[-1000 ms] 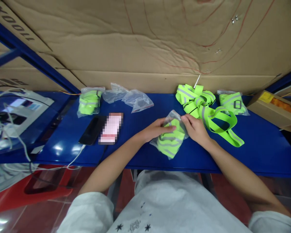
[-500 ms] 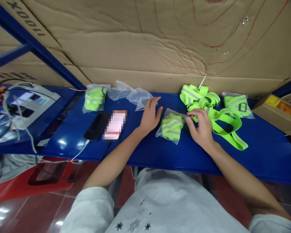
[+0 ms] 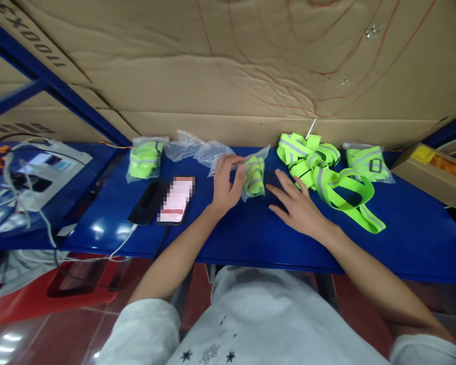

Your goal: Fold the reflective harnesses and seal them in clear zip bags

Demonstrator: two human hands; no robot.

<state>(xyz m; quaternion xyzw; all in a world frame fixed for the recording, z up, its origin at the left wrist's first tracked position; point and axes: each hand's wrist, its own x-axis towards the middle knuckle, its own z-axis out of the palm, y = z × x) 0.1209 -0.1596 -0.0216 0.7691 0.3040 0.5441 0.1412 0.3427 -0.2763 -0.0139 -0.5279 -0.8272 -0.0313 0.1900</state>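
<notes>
A small clear zip bag with a folded neon-green reflective strap [image 3: 255, 177] is turned nearly upright near the middle of the blue shelf. My left hand [image 3: 228, 186] is at its left side, thumb and fingers closed on its edge; the fingertips are partly hidden. To the right of the bag, my right hand [image 3: 298, 208] is open above the shelf, fingers spread and holding nothing. Just beyond that hand lies a loose heap of neon-green reflective straps [image 3: 319, 167] with grey stripes. Behind my left hand are crumpled, clear plastic bags [image 3: 213, 154].
Bagged straps lie at left [image 3: 146, 158] and right [image 3: 368, 162]. Two phones, one dark [image 3: 147, 203] and one lit [image 3: 177, 200], rest left of my arm. A cardboard box [image 3: 437, 172] stands far right; cables [image 3: 41, 210] trail at far left. Cardboard [image 3: 175, 81] walls the back.
The bagged strap has moved left and back and turned more upright, now at my left hand. My right hand has let go of its corner and opened, shifting slightly left.
</notes>
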